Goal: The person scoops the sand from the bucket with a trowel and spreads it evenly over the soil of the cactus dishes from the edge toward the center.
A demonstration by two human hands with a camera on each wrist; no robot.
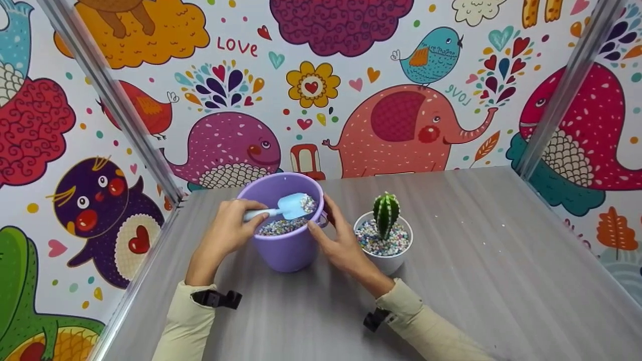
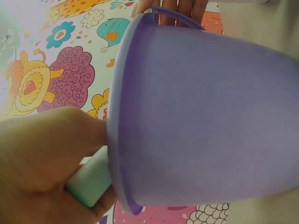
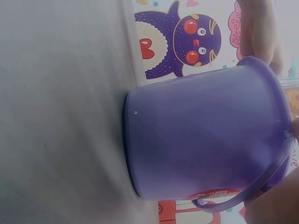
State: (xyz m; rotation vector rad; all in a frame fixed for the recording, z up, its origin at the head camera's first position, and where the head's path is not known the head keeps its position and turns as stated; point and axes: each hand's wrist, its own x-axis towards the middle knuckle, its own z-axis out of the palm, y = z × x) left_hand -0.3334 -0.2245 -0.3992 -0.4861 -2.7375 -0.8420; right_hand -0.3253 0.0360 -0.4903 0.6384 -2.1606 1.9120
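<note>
A purple bucket [image 1: 287, 253] with small multicoloured pebbles [image 1: 283, 226] inside stands on the table. My left hand [image 1: 228, 228] grips the handle of a light blue toy shovel [image 1: 291, 206], whose blade is over the bucket's opening with some pebbles on it. In the left wrist view the shovel's handle [image 2: 91, 179] lies between thumb and fingers, beside the rim. My right hand [image 1: 343, 245] holds the bucket's rim on its right side, thumb near, fingers behind. The bucket's handle [image 3: 261, 182] hangs down that side.
Right of the bucket, close to my right forearm, is a white pot [image 1: 388, 260] filled with pebbles around a green cactus [image 1: 386, 215]. A few white specks lie on the grey wood-grain table [image 1: 461, 271]. Cartoon-patterned walls [image 1: 311, 125] with metal posts [image 1: 567, 95] surround it.
</note>
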